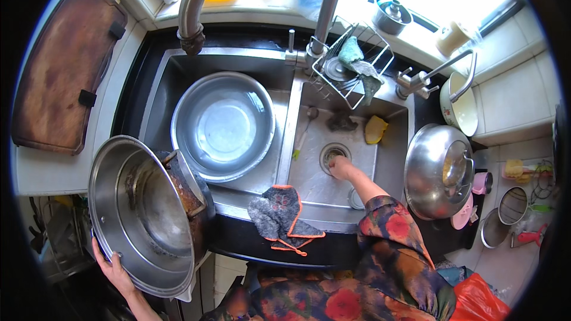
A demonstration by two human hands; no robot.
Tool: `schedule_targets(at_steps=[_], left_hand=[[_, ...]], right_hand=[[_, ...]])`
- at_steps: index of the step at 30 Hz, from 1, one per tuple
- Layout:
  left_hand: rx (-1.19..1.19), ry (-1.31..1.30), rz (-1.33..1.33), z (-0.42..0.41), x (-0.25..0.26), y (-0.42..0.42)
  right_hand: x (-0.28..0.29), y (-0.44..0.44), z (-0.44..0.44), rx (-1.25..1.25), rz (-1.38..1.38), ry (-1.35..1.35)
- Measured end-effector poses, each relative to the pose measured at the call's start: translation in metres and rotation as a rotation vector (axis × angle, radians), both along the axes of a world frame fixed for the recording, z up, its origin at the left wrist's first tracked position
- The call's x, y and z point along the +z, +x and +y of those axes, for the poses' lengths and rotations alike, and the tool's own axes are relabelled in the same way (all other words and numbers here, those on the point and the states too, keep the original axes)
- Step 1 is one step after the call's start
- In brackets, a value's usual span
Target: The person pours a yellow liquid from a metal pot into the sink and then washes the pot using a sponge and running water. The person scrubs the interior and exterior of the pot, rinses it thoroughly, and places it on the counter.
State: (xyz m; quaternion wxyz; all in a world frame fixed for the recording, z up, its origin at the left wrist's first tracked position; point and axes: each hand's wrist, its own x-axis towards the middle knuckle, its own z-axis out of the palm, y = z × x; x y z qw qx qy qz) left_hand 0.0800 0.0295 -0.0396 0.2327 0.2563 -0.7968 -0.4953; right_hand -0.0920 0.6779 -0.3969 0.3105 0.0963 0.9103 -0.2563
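My left hand (114, 268) grips the lower rim of a large stainless steel pot (147, 214), tilted on its side at the counter's left. Brown scorch stains mark the pot's inside and outer wall. In the right sink basin (308, 183), my right hand (341, 167) reaches down to the drain strainer (328, 154); its fingertips are partly hidden there, so I cannot tell whether they hold anything. Around it lie a yellow sponge (376, 129), a dark scouring pad (342, 121) and a spoon-like utensil (308, 127). A steel basin (223, 120) holding clear liquid stands in the left basin.
A grey cloth with orange edging (285, 218) drapes over the sink's front edge. The curved faucet (328, 4) arches above the left basin. A wire rack (352, 62) with cloths sits behind; a domed steel lid (439, 171) stands right. A cutting board (67, 67) leans left.
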Motion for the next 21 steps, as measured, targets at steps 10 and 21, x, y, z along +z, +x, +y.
schedule_targets(at_steps=[10,21], left_hand=[[0.009,-0.061,-0.031,0.007,0.004,-0.005],[-0.022,0.034,0.055,-0.01,-0.006,0.0]], right_hand=[[0.002,0.006,0.0,-0.108,0.102,-0.002],[0.17,0.004,-0.008,-0.174,0.415,-0.3]])
